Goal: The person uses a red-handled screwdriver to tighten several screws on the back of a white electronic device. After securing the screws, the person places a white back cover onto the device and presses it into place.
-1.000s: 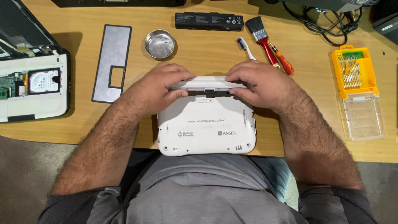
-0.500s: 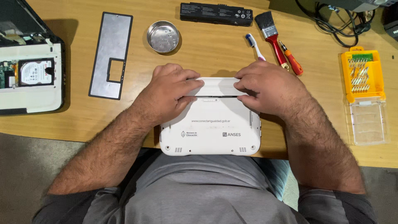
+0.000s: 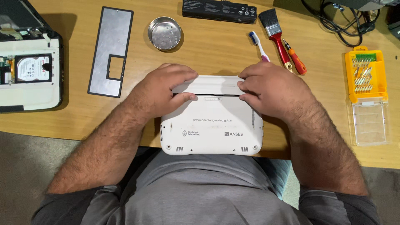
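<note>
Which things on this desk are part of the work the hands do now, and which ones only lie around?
In hand:
- left hand and right hand, both gripping the white battery strip
- small white laptop, underside up

Lying about:
- black battery
- metal dish
- grey metal plate
- opened laptop
- paintbrush
- toothbrush
- orange screwdriver
- yellow bit case

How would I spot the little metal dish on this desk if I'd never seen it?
Start at the wooden desk and the white laptop that both hands hold at its near edge. Look straight beyond the left hand, toward the far side: the metal dish sits there, right of the flat grey panel. It is the only round, shiny thing around.
</note>
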